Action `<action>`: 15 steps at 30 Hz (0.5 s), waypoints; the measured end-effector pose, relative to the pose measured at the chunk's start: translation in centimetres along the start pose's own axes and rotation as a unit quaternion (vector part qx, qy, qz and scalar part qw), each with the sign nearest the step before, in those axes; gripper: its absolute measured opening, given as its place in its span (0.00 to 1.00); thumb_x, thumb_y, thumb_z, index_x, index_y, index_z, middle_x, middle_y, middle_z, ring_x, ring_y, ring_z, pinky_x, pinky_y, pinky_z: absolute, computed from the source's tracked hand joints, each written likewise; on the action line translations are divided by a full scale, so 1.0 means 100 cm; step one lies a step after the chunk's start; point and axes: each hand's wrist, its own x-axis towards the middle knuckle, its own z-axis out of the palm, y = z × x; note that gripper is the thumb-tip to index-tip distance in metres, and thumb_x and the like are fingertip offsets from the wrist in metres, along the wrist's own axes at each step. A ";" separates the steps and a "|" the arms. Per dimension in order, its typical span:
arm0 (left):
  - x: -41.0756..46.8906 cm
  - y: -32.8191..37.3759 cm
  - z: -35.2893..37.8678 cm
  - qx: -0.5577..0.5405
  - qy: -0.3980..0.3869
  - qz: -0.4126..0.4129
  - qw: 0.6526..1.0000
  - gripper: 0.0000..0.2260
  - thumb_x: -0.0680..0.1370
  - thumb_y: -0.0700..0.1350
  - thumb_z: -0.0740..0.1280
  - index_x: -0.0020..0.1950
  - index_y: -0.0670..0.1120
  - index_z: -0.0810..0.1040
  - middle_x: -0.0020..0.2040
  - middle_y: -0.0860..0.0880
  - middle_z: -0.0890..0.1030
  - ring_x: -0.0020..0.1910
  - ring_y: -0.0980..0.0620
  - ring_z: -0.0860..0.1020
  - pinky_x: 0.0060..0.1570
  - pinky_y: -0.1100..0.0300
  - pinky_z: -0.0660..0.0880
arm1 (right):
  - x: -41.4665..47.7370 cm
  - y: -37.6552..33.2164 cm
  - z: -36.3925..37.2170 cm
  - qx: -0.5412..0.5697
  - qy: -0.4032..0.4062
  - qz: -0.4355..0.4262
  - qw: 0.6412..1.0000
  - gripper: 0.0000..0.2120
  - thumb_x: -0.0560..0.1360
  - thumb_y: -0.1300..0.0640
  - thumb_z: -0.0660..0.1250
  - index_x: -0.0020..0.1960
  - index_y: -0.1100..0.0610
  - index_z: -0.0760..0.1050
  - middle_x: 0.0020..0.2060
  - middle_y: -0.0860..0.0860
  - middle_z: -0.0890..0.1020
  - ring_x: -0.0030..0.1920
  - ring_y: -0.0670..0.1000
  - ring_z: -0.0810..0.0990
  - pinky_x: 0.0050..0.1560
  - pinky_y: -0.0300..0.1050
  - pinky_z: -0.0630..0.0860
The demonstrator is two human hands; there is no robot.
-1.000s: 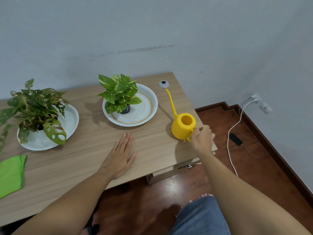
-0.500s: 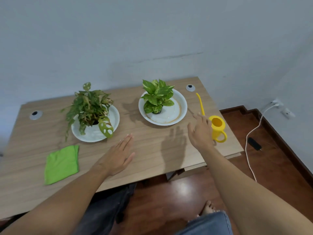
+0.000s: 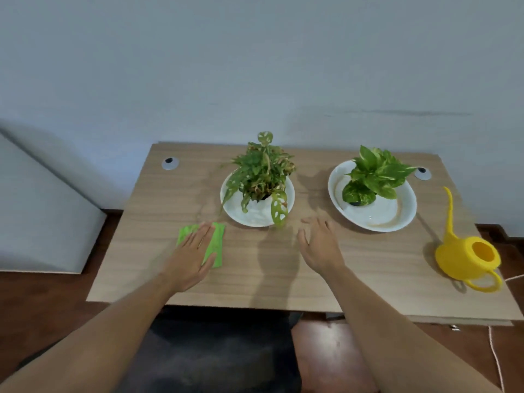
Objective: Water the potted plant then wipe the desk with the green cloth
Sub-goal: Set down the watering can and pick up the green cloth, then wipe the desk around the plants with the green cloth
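Observation:
My left hand (image 3: 192,253) lies flat, fingers together, on top of the green cloth (image 3: 217,242), which rests on the wooden desk (image 3: 269,273) left of centre. My right hand (image 3: 319,245) hovers open over the middle of the desk with its fingers spread, holding nothing. The yellow watering can (image 3: 465,258) stands alone near the right edge, its long spout pointing up. A leafy potted plant (image 3: 262,171) sits in a white dish (image 3: 255,217), and a second, bright green potted plant (image 3: 374,174) sits in a wider white plate (image 3: 391,214).
Two round cable grommets, one at the back left (image 3: 170,163) and one at the back right (image 3: 422,173), sit in the desk. A pale wall rises right behind the desk. A white cable (image 3: 496,361) runs over the wooden floor at the right. My lap is under the front edge.
My right hand let go of the watering can and moved left to the desk's middle. My left hand slid left onto the green cloth. The view swung left.

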 end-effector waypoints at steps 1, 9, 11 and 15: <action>-0.005 -0.010 0.001 -0.001 0.000 -0.011 1.000 0.36 0.89 0.61 0.50 0.92 0.41 0.52 0.93 0.43 0.53 0.92 0.43 0.53 0.89 0.40 0.57 | 0.002 -0.012 0.013 -0.006 -0.015 -0.022 1.000 0.23 0.84 0.46 0.57 0.68 0.59 0.78 0.64 0.57 0.80 0.68 0.62 0.76 0.71 0.62 0.72; -0.021 -0.078 0.016 -0.032 0.037 -0.114 0.992 0.35 0.88 0.59 0.46 0.92 0.41 0.54 0.93 0.44 0.54 0.92 0.45 0.53 0.90 0.38 0.55 | 0.016 -0.111 0.121 -0.060 -0.093 -0.213 0.971 0.20 0.85 0.51 0.56 0.67 0.62 0.77 0.59 0.59 0.80 0.61 0.62 0.76 0.69 0.60 0.74; -0.025 -0.092 0.024 -0.039 0.046 -0.121 0.991 0.35 0.88 0.59 0.46 0.92 0.43 0.53 0.93 0.45 0.53 0.93 0.45 0.51 0.90 0.39 0.54 | 0.020 -0.136 0.149 -0.056 -0.108 -0.235 0.964 0.22 0.85 0.51 0.58 0.72 0.63 0.74 0.66 0.60 0.79 0.67 0.62 0.75 0.73 0.60 0.72; -0.036 -0.107 0.044 -0.007 0.079 -0.099 0.992 0.32 0.90 0.55 0.49 0.92 0.43 0.54 0.93 0.46 0.54 0.92 0.44 0.53 0.88 0.38 0.60 | 0.025 -0.173 0.195 -0.065 -0.142 -0.229 0.961 0.30 0.88 0.47 0.54 0.86 0.59 0.60 0.86 0.58 0.60 0.87 0.59 0.56 0.87 0.60 0.55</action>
